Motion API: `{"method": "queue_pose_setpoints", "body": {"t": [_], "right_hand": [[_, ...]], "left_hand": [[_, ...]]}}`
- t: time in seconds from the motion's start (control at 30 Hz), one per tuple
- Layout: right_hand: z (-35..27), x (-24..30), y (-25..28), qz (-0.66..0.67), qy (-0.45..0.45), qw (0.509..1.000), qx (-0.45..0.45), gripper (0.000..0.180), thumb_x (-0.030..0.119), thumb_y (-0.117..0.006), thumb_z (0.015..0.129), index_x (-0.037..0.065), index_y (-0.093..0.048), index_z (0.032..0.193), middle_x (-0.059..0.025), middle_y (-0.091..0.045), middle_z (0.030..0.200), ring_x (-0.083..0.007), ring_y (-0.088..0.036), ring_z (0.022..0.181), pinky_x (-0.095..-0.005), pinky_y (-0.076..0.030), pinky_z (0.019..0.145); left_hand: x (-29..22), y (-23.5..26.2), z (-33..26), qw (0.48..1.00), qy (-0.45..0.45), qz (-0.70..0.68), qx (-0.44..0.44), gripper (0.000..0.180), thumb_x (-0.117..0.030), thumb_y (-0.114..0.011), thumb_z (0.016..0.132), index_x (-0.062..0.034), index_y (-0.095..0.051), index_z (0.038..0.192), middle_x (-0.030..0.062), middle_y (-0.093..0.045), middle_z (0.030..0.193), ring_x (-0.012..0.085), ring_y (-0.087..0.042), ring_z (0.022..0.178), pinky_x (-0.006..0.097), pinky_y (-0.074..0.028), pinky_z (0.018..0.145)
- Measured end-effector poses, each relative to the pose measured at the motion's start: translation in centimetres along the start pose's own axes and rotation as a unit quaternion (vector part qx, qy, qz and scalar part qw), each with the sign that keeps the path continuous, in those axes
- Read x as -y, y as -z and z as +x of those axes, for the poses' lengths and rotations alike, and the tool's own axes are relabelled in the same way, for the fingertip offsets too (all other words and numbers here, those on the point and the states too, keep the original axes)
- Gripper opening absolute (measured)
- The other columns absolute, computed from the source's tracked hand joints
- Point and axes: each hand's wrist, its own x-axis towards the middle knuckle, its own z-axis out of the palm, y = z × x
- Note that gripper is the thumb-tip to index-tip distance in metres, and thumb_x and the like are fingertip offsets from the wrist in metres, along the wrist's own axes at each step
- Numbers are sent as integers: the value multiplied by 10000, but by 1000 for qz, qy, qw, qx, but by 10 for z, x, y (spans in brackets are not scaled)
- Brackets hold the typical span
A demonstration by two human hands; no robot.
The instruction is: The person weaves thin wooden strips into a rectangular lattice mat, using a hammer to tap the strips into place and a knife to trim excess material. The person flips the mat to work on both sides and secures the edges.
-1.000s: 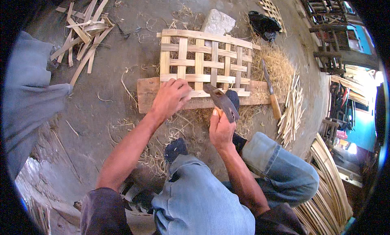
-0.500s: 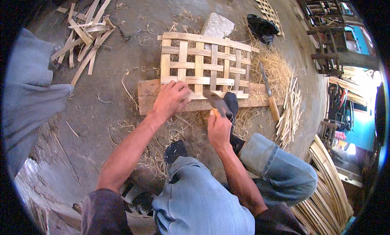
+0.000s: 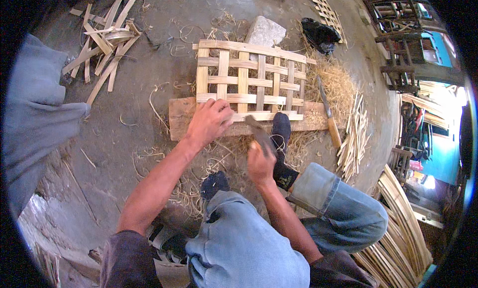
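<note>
A woven lattice panel [image 3: 243,80] of flat, pale strips rests over a wooden board [image 3: 181,119] on the ground. At the panel's lower left corner, my left hand [image 3: 211,119] is closed on its edge, fingers curled over the strips; the fingertips are partly hidden. My right hand [image 3: 261,163] grips a hammer [image 3: 260,132] with a dark head and a wooden handle, slightly blurred. The hammer head is just below the panel's lower edge, between my left hand and my dark-socked foot [image 3: 281,128]. That foot touches the panel's lower edge.
A pale stone block [image 3: 265,31] sits behind the panel. To the right lie a knife [image 3: 329,113], thin sticks [image 3: 353,131] and shavings [image 3: 338,83]. Loose strips [image 3: 107,44] are heaped at far left, near a person's clothed leg [image 3: 37,103]. A black plastic bag [image 3: 318,35] lies beyond.
My right hand has moved slightly left and toward me with the hammer, whose head has swung left. My left hand and the panel have stayed almost still.
</note>
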Motion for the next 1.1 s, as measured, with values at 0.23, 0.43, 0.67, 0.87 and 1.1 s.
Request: {"method": "queue_pose_setpoints", "body": {"t": [0.23, 0.43, 0.67, 0.87, 1.1], "right_hand": [[2, 17, 2, 21, -98, 995, 17, 282, 198, -467, 975, -30, -611, 1060, -264, -633, 1015, -444, -623, 894, -487, -515, 778], [19, 31, 6, 19, -126, 992, 1, 294, 195, -457, 982, -34, -639, 1010, -249, -650, 910, -440, -620, 865, -503, -499, 757], [26, 19, 2, 10, -104, 994, 44, 245, 182, -496, 973, -34, -611, 957, -248, -631, 824, -453, -608, 744, -509, -483, 672], [17, 8, -7, -27, -137, 984, 110, 227, 197, -504, 971, -13, -588, 980, -274, -630, 829, -473, -612, 792, -539, -474, 678], [18, 1, -11, -74, -105, 975, 180, 189, 140, -489, 974, -32, -542, 1031, -276, -599, 751, -471, -606, 754, -506, -447, 604]], "left_hand": [[2, -1, -3, 1000, -2, -2, -9, 260, -204, -722, 784, -111, -653, 1016, 64, -586, 1087, 292, -556, 990, 426, -480, 853], [6, -4, -8, 1000, -8, -2, -21, 250, -206, -720, 787, -119, -652, 1011, 61, -585, 1076, 286, -553, 980, 425, -473, 857], [6, -4, -6, 1000, -5, 14, -23, 249, -215, -714, 792, -118, -648, 1012, 60, -578, 1083, 284, -547, 993, 420, -465, 860], [0, -3, -1, 1000, -6, 6, -24, 230, -174, -708, 784, -114, -629, 992, 59, -568, 1080, 280, -545, 1005, 415, -472, 859], [3, -3, -2, 1000, 0, 20, -5, 269, -173, -729, 762, -114, -619, 1001, 54, -563, 1078, 272, -543, 1010, 407, -473, 875]]}}
